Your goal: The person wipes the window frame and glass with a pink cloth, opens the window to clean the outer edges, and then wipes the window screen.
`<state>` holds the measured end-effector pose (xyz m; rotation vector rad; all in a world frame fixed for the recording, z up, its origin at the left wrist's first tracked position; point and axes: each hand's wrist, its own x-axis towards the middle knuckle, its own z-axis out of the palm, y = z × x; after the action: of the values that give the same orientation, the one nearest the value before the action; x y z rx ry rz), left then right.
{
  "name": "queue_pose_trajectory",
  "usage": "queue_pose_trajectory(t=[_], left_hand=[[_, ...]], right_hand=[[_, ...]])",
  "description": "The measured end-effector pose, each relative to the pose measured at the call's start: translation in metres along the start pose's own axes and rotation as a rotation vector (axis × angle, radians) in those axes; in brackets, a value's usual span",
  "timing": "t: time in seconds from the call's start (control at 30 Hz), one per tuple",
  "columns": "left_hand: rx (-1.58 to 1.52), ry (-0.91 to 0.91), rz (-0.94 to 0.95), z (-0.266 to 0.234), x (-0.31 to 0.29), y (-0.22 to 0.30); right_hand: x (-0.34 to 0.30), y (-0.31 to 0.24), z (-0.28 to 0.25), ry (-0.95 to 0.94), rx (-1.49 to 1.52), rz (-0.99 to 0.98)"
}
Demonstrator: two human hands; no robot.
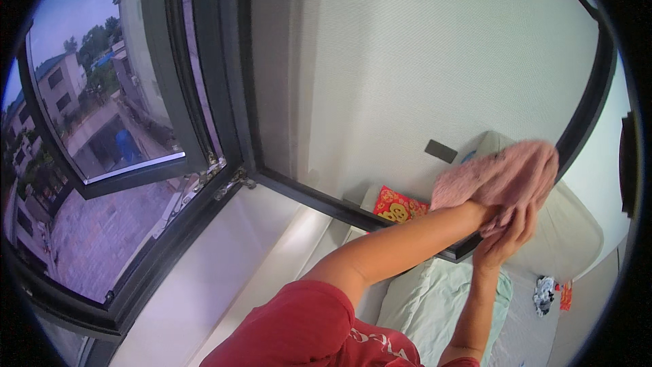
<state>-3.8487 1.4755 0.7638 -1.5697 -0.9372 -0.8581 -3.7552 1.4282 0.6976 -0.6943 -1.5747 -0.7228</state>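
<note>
A fuzzy pink cloth [506, 173] is draped over the right edge of a dark-framed window screen [346, 212]. My left arm reaches across to the right, and its hand is wrapped in the cloth; only the wrist [481, 213] shows, the fingers being covered. Just below the cloth, my right hand [506, 239] has curled fingers, closed around the screen frame's edge near its lower corner. Its fingertips lie against the hanging end of the cloth, which partly hides this grip.
A dark window sash [153, 173] stands swung outward at left, with metal hinges [221, 180] by the white sill [204, 245]. Below are a bed with pale green bedding [435, 292], a beige headboard [564, 224] and a red patterned cushion [399, 205].
</note>
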Motion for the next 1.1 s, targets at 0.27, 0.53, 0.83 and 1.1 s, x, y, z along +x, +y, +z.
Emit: queue_pose_trajectory(t=[0.27,0.53,0.83,1.1], left_hand=[[-0.073,-0.062,0.066,0.004,-0.056,-0.007],[0.673,-0.001,0.115,0.0,-0.045,-0.089],[0.202,0.024,-0.301,-0.054,-0.1,-0.317],[0.116,-0.064,-0.46,-0.074,-0.206,-0.441]], right_hand=[[-0.03,-0.051,0.026,0.057,0.215,0.214],[0.065,-0.107,0.065,0.049,0.238,0.033],[0.129,-0.251,0.149,0.067,0.369,-0.271],[0.112,-0.335,0.183,0.041,0.54,-0.276]])
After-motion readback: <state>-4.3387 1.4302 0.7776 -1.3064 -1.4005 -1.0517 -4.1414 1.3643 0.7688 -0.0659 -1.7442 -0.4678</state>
